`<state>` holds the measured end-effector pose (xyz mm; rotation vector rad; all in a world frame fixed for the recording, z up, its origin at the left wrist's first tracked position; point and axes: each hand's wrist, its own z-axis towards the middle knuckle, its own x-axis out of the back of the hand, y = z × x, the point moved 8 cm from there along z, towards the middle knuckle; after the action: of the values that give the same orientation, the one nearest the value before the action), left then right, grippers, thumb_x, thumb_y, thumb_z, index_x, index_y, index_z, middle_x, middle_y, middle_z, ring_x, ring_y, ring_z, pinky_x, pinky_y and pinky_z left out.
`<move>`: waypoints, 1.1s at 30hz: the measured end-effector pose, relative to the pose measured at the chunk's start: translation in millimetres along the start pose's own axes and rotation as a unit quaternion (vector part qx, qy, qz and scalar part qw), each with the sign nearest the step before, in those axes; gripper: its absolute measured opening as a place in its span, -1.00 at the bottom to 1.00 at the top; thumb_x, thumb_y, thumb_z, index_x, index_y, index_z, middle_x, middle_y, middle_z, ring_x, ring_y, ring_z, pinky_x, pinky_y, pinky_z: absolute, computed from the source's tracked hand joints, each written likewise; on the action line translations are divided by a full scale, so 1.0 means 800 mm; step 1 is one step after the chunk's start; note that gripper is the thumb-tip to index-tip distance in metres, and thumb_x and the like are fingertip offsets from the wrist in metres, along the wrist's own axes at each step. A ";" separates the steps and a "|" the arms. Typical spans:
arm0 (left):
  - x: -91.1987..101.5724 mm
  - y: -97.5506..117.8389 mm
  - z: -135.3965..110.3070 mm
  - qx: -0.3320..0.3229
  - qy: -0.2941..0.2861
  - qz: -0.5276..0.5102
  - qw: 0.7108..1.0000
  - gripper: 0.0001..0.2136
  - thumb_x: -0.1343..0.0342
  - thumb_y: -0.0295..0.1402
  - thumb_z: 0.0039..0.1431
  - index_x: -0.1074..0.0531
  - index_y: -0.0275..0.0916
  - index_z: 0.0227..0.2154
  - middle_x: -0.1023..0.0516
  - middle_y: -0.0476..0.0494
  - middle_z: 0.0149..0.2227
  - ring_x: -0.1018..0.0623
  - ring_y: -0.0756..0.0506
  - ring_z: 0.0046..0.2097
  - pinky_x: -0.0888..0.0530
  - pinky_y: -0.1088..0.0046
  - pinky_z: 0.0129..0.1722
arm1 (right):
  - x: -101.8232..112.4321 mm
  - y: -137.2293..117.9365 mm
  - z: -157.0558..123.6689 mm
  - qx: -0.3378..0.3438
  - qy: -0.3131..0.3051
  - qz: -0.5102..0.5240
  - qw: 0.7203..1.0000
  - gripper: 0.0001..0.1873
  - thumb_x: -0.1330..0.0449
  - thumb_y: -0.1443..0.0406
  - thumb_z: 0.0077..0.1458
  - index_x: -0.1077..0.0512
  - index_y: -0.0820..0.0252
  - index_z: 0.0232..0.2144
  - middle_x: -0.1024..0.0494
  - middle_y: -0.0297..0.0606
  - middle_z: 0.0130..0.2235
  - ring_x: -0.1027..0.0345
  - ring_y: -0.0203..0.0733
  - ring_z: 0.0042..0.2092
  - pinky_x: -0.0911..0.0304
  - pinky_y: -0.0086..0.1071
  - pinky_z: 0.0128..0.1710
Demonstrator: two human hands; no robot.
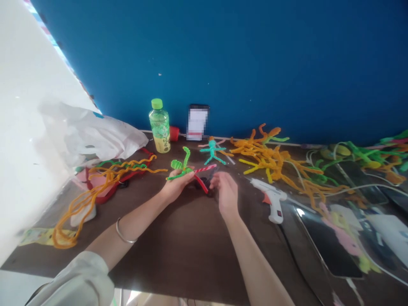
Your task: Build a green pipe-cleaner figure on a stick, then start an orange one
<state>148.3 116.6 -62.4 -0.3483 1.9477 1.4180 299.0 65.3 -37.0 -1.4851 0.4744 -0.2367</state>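
**Green chenille figure held up over a crowded surface**

A deep blue wall closes off the far side of the dark brown surface, and a white wall runs along the left. A white plastic bag slumps in the left corner, beside a green-capped drink bottle and an upright phone with a pixelated white label. A white glue gun with an orange trigger lies right of the hands, near glossy dark sheets.

Much of the chenille stays unshaped: long wavy orange stems trail at the left, and a tangled orange heap spreads behind the glue gun. A small teal chenille figure, with arms and legs already bent, lies just beyond the hands.

The left hand, a metal bangle on its wrist, is half open and palm up, its fingers holding the green figure. A red-and-white striped stem reaches from those fingers toward the right hand, whose fingers curve downward around a dark object. Whether the right hand actually grips the stem or the object cannot be told.
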 end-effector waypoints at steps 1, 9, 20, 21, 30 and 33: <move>0.001 0.001 0.000 -0.009 0.007 0.000 1.000 -0.81 -0.27 -0.45 -0.19 -0.48 -0.30 -0.42 -0.51 -0.01 -0.46 -0.50 0.05 -0.38 -0.38 0.48 -0.22 | -0.001 -0.011 -0.004 0.059 0.008 -0.072 0.996 -0.77 -0.10 0.14 0.01 -0.37 0.19 -0.46 -0.41 -0.35 -0.51 -0.30 -0.30 -0.49 -0.23 -0.40 -0.44; -0.015 -0.005 -0.005 0.004 -0.061 0.039 0.997 -0.68 -0.24 -0.54 -0.24 -0.47 -0.31 -0.29 -0.56 -0.11 -0.33 -0.51 -0.06 -0.23 -0.31 0.35 -0.05 | -0.028 -0.023 -0.023 0.183 -0.057 -0.223 0.956 -0.84 -0.10 0.25 0.05 -0.41 0.17 -0.32 -0.50 -0.23 -0.33 -0.39 -0.22 -0.33 -0.33 -0.33 -0.30; -0.023 -0.009 -0.009 0.102 -0.124 0.008 0.987 -0.73 -0.13 -0.29 -0.08 -0.44 -0.39 -0.33 -0.55 -0.26 -0.34 -0.54 -0.20 -0.23 -0.39 0.18 -0.12 | -0.020 -0.050 -0.020 0.403 -0.073 -0.405 0.818 -0.87 -0.09 0.35 0.07 -0.44 0.14 -0.33 -0.43 -0.19 -0.28 -0.33 -0.20 -0.27 -0.27 -0.32 -0.24; -0.023 -0.010 -0.010 0.100 -0.123 0.033 0.987 -0.74 -0.16 -0.33 -0.09 -0.44 -0.39 -0.32 -0.55 -0.26 -0.35 -0.55 -0.18 -0.27 -0.42 0.22 -0.16 | -0.020 -0.051 -0.022 0.413 -0.072 -0.416 0.807 -0.86 -0.08 0.36 0.07 -0.44 0.14 -0.33 -0.42 -0.19 -0.27 -0.32 -0.21 -0.28 -0.26 -0.32 -0.25; -0.009 -0.013 -0.008 0.068 -0.060 0.171 0.981 -0.68 -0.30 -0.37 -0.25 -0.46 -0.41 -0.36 -0.54 -0.18 -0.43 -0.55 -0.07 -0.40 -0.48 0.37 -0.30 | -0.036 -0.060 -0.038 0.455 -0.096 -0.492 0.736 -0.84 -0.05 0.37 0.11 -0.42 0.19 -0.29 -0.48 -0.21 -0.35 -0.30 -0.19 -0.29 -0.13 -0.30 -0.23; -0.008 -0.012 -0.008 0.055 -0.050 0.190 0.979 -0.67 -0.30 -0.34 -0.26 -0.48 -0.41 -0.38 -0.54 -0.19 -0.45 -0.55 -0.07 -0.42 -0.49 0.37 -0.33 | -0.038 -0.061 -0.037 0.442 -0.109 -0.491 0.743 -0.84 -0.04 0.36 0.11 -0.43 0.17 -0.33 -0.50 -0.23 -0.34 -0.31 -0.18 -0.28 -0.10 -0.28 -0.20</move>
<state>156.4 106.1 -64.2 0.1543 2.0718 1.5168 265.4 47.5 15.5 -0.6490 -0.6323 -0.9610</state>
